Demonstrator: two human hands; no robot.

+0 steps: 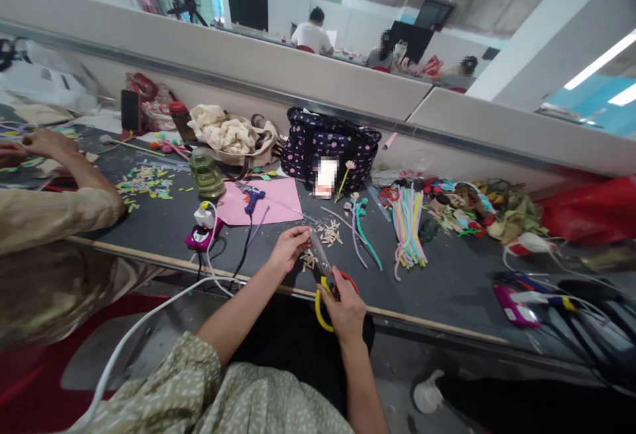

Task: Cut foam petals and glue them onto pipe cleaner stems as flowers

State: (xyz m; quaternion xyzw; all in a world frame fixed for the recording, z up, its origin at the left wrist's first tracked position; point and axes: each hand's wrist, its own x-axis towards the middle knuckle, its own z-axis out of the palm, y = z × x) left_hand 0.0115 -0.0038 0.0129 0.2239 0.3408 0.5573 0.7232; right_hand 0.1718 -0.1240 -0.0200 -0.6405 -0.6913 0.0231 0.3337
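My left hand (292, 249) is closed in a pinch at the upper end of a narrow clear strip (320, 253), which looks like a transparent ruler. Scissors (319, 306) with yellow and red handles are in my right hand (348, 309), its fingers near the strip's lower end. Whether those fingers also grip the strip, I cannot tell. Short pale cut pieces (330, 232) lie on the table just beyond my hands. To their right rest a purple and a teal fuzzy stem (366, 243) and a bundle of pastel pipe cleaners (409, 228).
A blue glue gun (254, 201) lies on pink paper (284, 203). Beside it stand a green bottle (206, 174) and a purple power strip (199, 235) with trailing cables. A patterned bag (293, 146) stands at the back. A co-worker's arm (94, 179) reaches in at left.
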